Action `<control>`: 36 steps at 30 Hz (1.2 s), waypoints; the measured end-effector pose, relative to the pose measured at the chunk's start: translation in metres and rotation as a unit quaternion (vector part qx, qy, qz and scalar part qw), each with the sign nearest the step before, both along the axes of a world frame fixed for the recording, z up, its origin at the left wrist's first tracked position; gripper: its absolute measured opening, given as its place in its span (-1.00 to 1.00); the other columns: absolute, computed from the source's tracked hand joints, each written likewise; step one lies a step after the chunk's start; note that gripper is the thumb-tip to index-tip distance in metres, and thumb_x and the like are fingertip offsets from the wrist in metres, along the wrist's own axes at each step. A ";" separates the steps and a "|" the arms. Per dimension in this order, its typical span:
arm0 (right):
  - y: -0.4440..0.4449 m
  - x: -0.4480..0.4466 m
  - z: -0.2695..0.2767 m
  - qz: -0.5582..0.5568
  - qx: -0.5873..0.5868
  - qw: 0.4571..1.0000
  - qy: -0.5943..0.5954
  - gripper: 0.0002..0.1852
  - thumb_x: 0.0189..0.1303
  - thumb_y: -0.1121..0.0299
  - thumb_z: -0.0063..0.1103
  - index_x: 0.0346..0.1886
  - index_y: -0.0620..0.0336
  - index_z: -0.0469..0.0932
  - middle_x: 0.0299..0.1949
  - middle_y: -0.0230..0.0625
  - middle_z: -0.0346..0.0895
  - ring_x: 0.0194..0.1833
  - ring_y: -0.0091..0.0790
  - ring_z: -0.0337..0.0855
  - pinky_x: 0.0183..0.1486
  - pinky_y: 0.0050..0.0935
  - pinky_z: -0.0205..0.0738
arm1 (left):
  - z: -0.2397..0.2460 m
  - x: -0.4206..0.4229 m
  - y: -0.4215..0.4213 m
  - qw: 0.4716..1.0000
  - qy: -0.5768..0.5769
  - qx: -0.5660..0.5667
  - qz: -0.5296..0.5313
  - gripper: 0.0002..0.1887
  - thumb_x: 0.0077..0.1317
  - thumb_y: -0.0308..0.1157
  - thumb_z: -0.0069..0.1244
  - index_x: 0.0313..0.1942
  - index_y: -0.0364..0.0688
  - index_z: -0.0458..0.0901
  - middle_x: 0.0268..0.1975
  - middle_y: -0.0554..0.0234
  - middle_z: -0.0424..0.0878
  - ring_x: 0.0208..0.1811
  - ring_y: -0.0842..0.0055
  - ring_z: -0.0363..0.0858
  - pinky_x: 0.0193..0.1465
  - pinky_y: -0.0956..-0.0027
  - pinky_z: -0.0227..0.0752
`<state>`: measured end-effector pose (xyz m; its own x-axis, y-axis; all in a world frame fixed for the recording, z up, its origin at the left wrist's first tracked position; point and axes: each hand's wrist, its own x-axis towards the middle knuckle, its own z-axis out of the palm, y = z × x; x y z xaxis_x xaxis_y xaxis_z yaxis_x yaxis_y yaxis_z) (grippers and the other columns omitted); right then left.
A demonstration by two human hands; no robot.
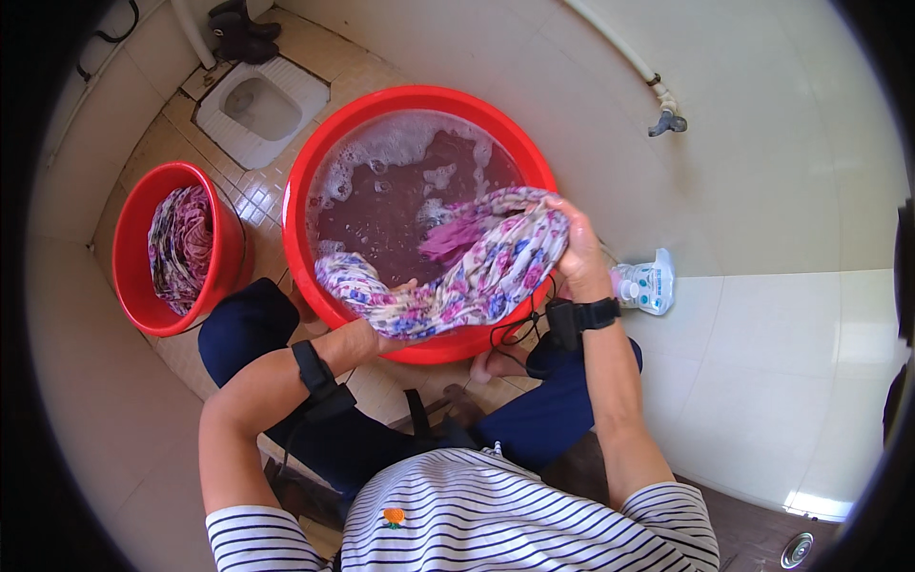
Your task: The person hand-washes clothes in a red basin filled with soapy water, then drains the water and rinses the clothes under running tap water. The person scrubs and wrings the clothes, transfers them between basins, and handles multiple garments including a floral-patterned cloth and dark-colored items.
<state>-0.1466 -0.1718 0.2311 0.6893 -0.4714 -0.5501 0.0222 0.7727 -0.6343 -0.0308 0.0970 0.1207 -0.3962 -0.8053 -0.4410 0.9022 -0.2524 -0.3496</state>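
A bunched white cloth with pink and blue flowers stretches between my two hands over the near rim of a large red plastic basin. My right hand grips its raised right end at the basin's right rim. Beneath the cloth's left part is my left hand; the fabric covers most of it, and whether its fingers are closed is hidden. A pink part of the cloth hangs toward the soapy, murky water. Foam floats along the far side of the water.
A red bucket with patterned and pink cloths stands at the left. Beyond it are a squat toilet and dark boots. A wall tap is upper right, above a detergent bottle. Black cords hang by the basin's right rim.
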 end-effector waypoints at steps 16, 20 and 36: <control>0.007 0.060 0.191 0.020 -0.255 0.963 -0.090 -0.67 0.35 0.26 -0.03 -0.20 0.44 0.51 -0.38 -0.08 0.60 -0.37 -0.23 0.61 -0.22 -0.36 0.55 | 0.059 0.011 -0.041 0.929 -0.213 -0.236 -0.188 -0.50 0.45 -0.14 -0.21 0.16 -0.41 0.35 -0.01 -0.17 0.61 -0.13 0.29 0.69 -0.07 0.38 0.60; 0.011 0.055 0.194 0.084 -0.379 0.921 -0.032 -0.80 0.22 0.41 0.12 -0.18 0.35 0.56 -0.38 -0.20 0.64 -0.42 -0.40 0.64 -0.30 -0.43 0.58 | 0.065 0.011 -0.047 0.933 -0.223 -0.207 -0.193 -0.46 0.43 -0.06 -0.19 0.12 -0.42 0.37 -0.01 -0.18 0.60 -0.13 0.25 0.69 -0.08 0.33 0.60; 0.087 0.055 0.029 0.290 -0.519 0.802 0.049 -0.58 -0.05 0.48 0.33 -0.03 0.25 0.54 -0.18 -0.33 0.64 -0.14 -0.45 0.62 -0.06 -0.35 0.49 | 0.076 0.042 -0.051 0.969 -0.080 -0.210 0.105 0.14 -0.03 0.55 -0.14 0.37 -0.16 0.11 0.39 -0.09 0.16 0.37 -0.11 0.16 0.33 -0.27 0.08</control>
<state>-0.0913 -0.0848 0.2604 0.9360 -0.3256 -0.1339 -0.2398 -0.3111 -0.9196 0.0115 0.0457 0.1965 -0.1573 -0.9826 -0.0989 0.9833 -0.1466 -0.1080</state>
